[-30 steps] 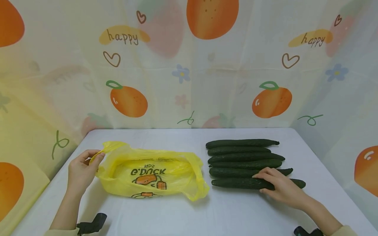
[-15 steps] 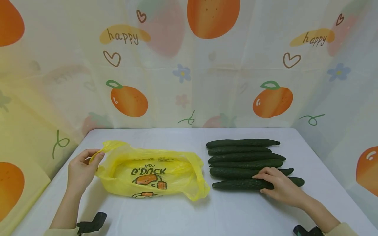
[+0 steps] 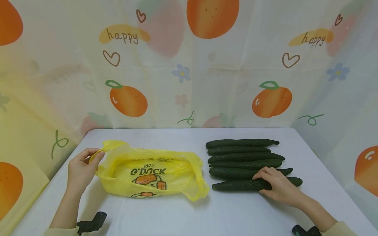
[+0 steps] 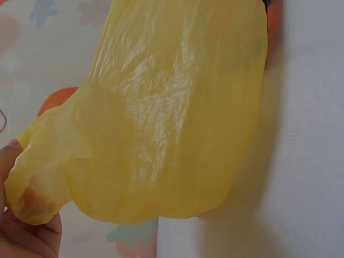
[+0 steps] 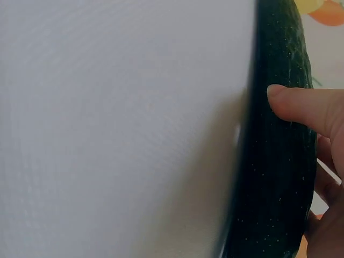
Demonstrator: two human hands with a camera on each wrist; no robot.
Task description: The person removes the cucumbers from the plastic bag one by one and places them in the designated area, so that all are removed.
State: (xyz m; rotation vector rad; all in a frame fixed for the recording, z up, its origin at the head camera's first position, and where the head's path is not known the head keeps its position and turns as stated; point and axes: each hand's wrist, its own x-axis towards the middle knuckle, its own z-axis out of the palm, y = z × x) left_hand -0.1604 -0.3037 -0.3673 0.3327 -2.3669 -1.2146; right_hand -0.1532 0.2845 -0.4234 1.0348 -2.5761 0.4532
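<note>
My left hand (image 3: pixel 82 168) pinches the left handle of a yellow plastic bag (image 3: pixel 183 183), whose mouth gapes toward me on the table. In the left wrist view the bag (image 4: pixel 172 118) fills the middle, its handle between thumb and fingers. On the right, my right hand (image 3: pixel 279 186) grips the nearest cucumber (image 3: pixel 233 186) across its body, thumb on the near side and fingers over the far side. The right wrist view has the thumb pressed against this dark green cucumber (image 5: pixel 274 183). Behind it lie several more cucumbers (image 3: pixel 245 157) in a row, side by side.
A white-covered table (image 3: pixel 165 216) bears everything. Patterned cloth (image 3: pixel 206 82) with printed oranges hangs behind and at both sides. Black wrist mounts (image 3: pixel 92 223) show at the front edge of the head view.
The near cucumber has shifted slightly, its right end drawn a little toward the left and up. The right hand stays on it; left hand and bag hold still.
</note>
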